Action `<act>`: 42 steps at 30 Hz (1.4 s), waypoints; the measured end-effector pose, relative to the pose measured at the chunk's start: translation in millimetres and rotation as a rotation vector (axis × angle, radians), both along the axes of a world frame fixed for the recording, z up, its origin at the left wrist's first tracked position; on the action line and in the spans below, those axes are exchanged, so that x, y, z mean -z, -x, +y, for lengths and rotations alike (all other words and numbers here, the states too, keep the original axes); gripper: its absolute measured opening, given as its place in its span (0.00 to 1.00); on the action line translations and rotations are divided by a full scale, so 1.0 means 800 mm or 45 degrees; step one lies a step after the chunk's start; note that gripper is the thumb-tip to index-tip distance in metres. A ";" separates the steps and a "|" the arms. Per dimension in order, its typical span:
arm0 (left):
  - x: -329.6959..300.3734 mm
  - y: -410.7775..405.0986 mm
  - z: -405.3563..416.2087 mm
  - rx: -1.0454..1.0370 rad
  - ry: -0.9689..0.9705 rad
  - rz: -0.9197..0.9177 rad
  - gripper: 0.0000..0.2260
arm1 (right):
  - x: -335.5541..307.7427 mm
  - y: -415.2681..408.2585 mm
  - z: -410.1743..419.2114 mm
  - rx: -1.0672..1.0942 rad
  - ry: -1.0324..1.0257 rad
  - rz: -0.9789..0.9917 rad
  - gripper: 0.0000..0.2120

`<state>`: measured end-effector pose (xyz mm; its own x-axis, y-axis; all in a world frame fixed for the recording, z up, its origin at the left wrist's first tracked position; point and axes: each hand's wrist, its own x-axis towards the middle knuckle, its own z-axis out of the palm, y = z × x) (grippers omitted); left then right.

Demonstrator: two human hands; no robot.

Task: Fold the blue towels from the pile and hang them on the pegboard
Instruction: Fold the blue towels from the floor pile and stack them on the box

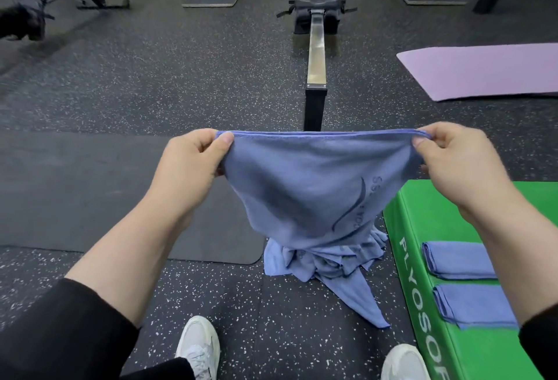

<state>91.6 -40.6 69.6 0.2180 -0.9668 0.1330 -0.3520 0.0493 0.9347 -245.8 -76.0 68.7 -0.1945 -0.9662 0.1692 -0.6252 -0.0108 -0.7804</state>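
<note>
I hold a blue towel (pixel 314 186) stretched out in front of me by its top edge. My left hand (pixel 193 162) pinches the left corner and my right hand (pixel 453 162) pinches the right corner. The towel hangs down, with a dark printed logo on its right side. Below it a crumpled pile of blue towels (pixel 329 265) lies on the floor. Two folded blue towels (pixel 459 259) (pixel 474 305) rest on the green foam box (pixel 471 352) at the right. No pegboard is in view.
A rowing machine (pixel 316 56) runs away from me straight ahead. A black mat (pixel 90 192) lies on the left and a purple mat (pixel 483 71) on the right. My white shoes (pixel 197 346) stand on the speckled rubber floor. Equipment stands line the far wall.
</note>
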 end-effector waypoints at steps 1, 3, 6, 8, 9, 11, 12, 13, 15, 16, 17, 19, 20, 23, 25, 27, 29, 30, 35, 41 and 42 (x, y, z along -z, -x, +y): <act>-0.001 0.003 0.001 0.015 0.007 -0.037 0.13 | 0.001 0.001 0.000 -0.019 -0.034 0.087 0.08; -0.006 0.008 0.001 0.039 0.032 -0.109 0.11 | 0.005 0.004 -0.001 -0.007 -0.112 0.191 0.09; -0.013 0.022 0.003 0.077 0.121 -0.236 0.09 | 0.007 0.004 -0.002 -0.046 -0.309 0.331 0.06; -0.018 0.036 0.006 0.140 0.144 -0.317 0.08 | 0.007 -0.004 0.000 -0.184 -0.401 0.444 0.13; -0.019 0.043 0.007 0.191 0.134 -0.336 0.07 | 0.006 -0.013 0.003 -0.294 -0.367 0.462 0.21; -0.017 0.056 0.008 0.304 0.080 -0.371 0.07 | 0.000 -0.042 0.014 -0.555 -0.217 0.374 0.31; -0.016 0.063 0.009 0.348 0.054 -0.397 0.06 | -0.003 -0.061 0.020 -0.674 -0.174 0.293 0.33; -0.014 0.068 0.010 0.386 0.035 -0.421 0.06 | -0.005 -0.078 0.026 -0.769 -0.171 0.218 0.33; -0.012 0.076 0.010 0.437 0.012 -0.454 0.06 | -0.002 -0.104 0.031 -0.916 -0.226 0.090 0.26; -0.010 0.077 0.009 0.447 0.004 -0.453 0.07 | 0.003 -0.112 0.031 -0.963 -0.236 0.050 0.17; -0.009 0.078 0.009 0.446 0.000 -0.435 0.09 | 0.004 -0.119 0.032 -0.993 -0.233 0.019 0.09; -0.008 0.075 0.008 0.405 -0.003 -0.342 0.12 | 0.007 -0.124 0.028 -1.019 -0.213 -0.024 0.06; -0.009 0.072 0.008 0.384 -0.005 -0.264 0.12 | 0.006 -0.125 0.027 -1.022 -0.206 -0.052 0.07; -0.007 0.061 0.012 0.479 -0.147 -0.096 0.12 | -0.001 -0.124 0.025 -1.012 -0.181 -0.233 0.12; 0.002 0.051 0.014 0.644 -0.338 -0.175 0.13 | -0.002 -0.119 0.024 -0.932 -0.174 -0.326 0.13; 0.014 0.043 0.015 0.740 -0.503 -0.300 0.14 | -0.001 -0.108 0.019 -0.844 -0.168 -0.403 0.14; 0.022 0.038 0.015 0.711 -0.564 -0.430 0.15 | -0.001 -0.097 0.015 -0.762 -0.138 -0.469 0.14; 0.023 0.036 0.015 0.665 -0.571 -0.502 0.14 | -0.001 -0.091 0.014 -0.703 -0.108 -0.495 0.13; 0.029 0.023 0.013 0.480 -0.590 -0.804 0.12 | 0.004 -0.062 0.008 -0.420 0.001 -0.486 0.16; 0.034 -0.004 0.008 0.159 -0.402 -0.950 0.11 | 0.015 -0.032 0.001 -0.171 0.035 -0.511 0.15; 0.033 -0.007 0.007 0.103 -0.356 -0.926 0.11 | 0.015 -0.029 0.000 -0.138 0.034 -0.519 0.16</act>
